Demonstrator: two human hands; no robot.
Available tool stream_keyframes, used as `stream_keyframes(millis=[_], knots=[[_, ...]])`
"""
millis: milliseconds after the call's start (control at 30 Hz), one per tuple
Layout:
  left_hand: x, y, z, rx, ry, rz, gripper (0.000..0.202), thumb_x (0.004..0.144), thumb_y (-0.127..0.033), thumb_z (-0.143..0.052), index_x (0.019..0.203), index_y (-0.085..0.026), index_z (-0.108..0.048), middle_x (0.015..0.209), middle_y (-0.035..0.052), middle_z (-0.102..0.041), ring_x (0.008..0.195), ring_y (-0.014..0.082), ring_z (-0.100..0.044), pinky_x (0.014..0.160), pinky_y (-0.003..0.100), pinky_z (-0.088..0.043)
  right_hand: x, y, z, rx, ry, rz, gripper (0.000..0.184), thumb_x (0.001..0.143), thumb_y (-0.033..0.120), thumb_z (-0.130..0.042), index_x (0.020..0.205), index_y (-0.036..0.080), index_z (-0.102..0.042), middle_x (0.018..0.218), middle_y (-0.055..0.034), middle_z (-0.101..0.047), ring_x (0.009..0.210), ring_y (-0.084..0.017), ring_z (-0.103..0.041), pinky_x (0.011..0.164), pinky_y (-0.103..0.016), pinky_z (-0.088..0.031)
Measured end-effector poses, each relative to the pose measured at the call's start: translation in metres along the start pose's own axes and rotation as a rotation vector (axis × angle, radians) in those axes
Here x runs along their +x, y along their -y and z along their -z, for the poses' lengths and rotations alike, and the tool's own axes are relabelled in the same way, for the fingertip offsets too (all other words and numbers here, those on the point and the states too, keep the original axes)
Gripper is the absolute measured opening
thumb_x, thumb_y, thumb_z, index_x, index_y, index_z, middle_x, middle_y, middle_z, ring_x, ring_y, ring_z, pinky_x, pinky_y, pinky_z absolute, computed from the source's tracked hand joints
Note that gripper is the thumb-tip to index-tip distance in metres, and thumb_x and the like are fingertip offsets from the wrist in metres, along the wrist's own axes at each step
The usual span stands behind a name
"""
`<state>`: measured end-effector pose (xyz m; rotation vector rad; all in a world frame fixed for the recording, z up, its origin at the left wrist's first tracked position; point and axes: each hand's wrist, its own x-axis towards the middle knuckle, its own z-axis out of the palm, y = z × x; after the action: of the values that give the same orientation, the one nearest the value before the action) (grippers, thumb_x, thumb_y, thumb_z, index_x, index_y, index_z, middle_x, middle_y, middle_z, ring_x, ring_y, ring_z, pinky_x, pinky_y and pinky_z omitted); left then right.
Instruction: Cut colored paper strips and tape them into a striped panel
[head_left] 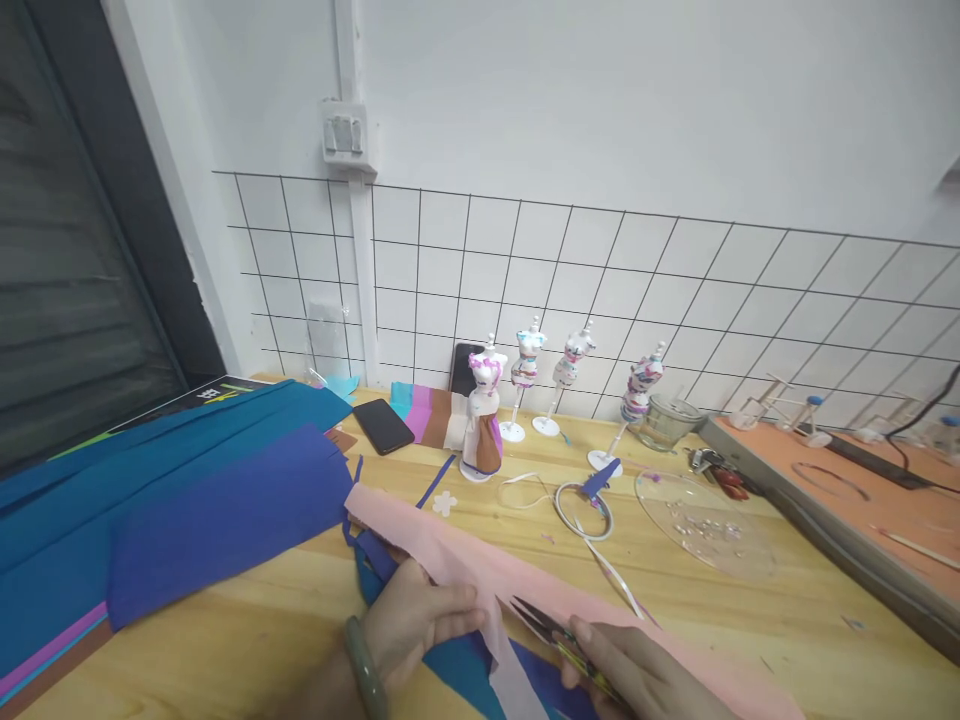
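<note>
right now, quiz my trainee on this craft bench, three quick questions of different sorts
1. True or false: the right hand holds the scissors.
2. Which does the left hand pinch: A teal paper, B pink paper, C brown paper?
3. How many mannequins stand near the wall?

Key: 1 true; 2 B; 3 four.

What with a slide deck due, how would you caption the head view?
Left hand holds a pink paper strip while the right hand snips it with scissors.
</note>
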<state>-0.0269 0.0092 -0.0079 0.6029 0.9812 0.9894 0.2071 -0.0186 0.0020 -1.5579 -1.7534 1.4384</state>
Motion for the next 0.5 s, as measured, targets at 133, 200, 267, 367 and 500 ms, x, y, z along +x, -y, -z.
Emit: stream_keyframes(millis=[133,200,267,367,500], knots=[[-0.001,-0.002,-0.003,-0.062,-0.01,0.028,0.037,0.061,-0.019,-0.08,0.09,-0.011,-0.059,0.087,0.009,-0.072,0.072,0.017,-0.067,0.072,0.033,-0.056,0.015,0.007,-0.01,0.041,0.05,-0.038,0.069,0.079,0.079,-0.028,0.074,0.018,-0.06,0.045,0.0058,-0.035,0.041,-0.009,-0.029,0.042,-0.024,-0.024],[-0.001,-0.002,-0.005,-0.081,-0.004,0.029,0.031,0.065,-0.02,-0.078,0.087,-0.011,-0.06,0.083,0.0079,-0.072,0.07,0.0162,-0.066,0.071,0.033,-0.056,0.018,0.007,-0.012,0.047,0.068,-0.041,0.068,0.08,0.078,-0.026,0.074,0.018,-0.058,0.042,0.0076,-0.03,0.04,-0.009,-0.026,0.041,-0.024,-0.019],[-0.001,-0.002,-0.006,-0.099,-0.005,0.029,0.025,0.066,-0.02,-0.077,0.08,-0.012,-0.06,0.076,0.0056,-0.07,0.068,0.0157,-0.066,0.07,0.033,-0.056,0.019,0.007,-0.011,0.039,0.076,-0.041,0.067,0.08,0.078,-0.026,0.074,0.019,-0.057,0.043,0.0075,-0.03,0.041,-0.009,-0.027,0.042,-0.024,-0.02],[0.001,-0.001,-0.005,-0.088,-0.001,0.034,0.025,0.063,-0.017,-0.079,0.079,-0.012,-0.06,0.074,0.0037,-0.07,0.066,0.0149,-0.065,0.069,0.031,-0.056,0.018,0.007,-0.006,0.008,0.082,-0.026,0.064,0.078,0.077,-0.034,0.076,0.018,-0.06,0.051,0.0035,-0.043,0.046,-0.011,-0.036,0.047,-0.024,-0.031],[0.002,0.002,-0.003,-0.04,0.022,0.039,0.037,0.059,-0.014,-0.081,0.09,-0.01,-0.061,0.081,0.0064,-0.071,0.068,0.0151,-0.067,0.066,0.027,-0.055,0.019,0.005,0.0,-0.087,0.085,0.127,0.057,0.071,0.074,-0.051,0.079,0.018,-0.064,0.071,-0.0038,-0.058,0.062,-0.016,-0.049,0.066,-0.028,-0.042]])
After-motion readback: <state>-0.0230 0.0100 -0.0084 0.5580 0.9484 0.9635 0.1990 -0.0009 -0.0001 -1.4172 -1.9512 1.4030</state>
